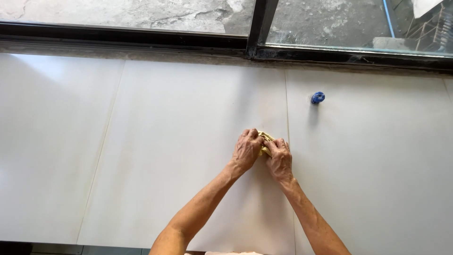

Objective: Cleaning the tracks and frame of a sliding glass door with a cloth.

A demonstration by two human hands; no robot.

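Both hands, left hand (246, 150) & right hand (279, 158), grip closed on a small yellowish cloth (265, 140), pressed to the white surface (165, 156). Blue bundle (317, 97) sits well apart, nr the window frame (258, 28).

Single head view, steeply down from above onto white counter (141, 156); window frame (257, 28) along top edge

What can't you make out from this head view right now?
- Yellowish thing: mostly covered by the left hand and right hand; its kind and shape are unclear.
- Small blue object: too small to identify.
- Person's body: cut off by the bottom edge.
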